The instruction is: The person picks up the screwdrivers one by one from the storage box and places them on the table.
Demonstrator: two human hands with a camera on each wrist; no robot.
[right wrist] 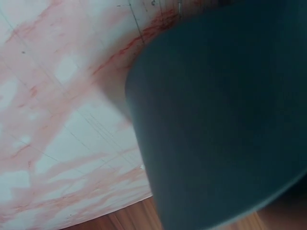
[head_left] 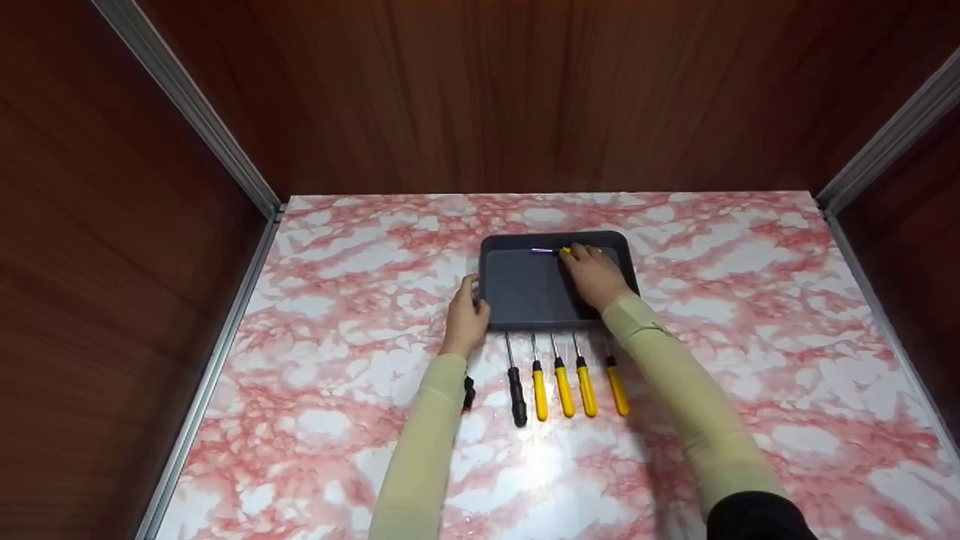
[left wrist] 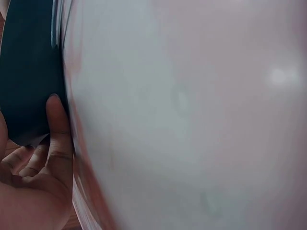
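Observation:
A dark grey rectangular tray (head_left: 525,289) lies on the table. My left hand (head_left: 465,319) holds its near left corner; in the left wrist view the thumb (left wrist: 57,115) presses the tray's outer side and the other fingers bend behind the corner. Inside the tray, toward the far right, my right hand (head_left: 596,276) grips a yellow-handled screwdriver (head_left: 567,250) whose shaft points left. Most of that handle is hidden under the fingers. The right wrist view shows mainly the tray's outer wall (right wrist: 216,115), with the screwdriver out of sight.
In front of the tray, a black-handled screwdriver (head_left: 517,397) and several yellow-handled screwdrivers (head_left: 564,390) lie in a row, shafts toward the tray. Brown wood panels (head_left: 525,97) enclose the red-and-white marbled table (head_left: 360,300) at the back and both sides.

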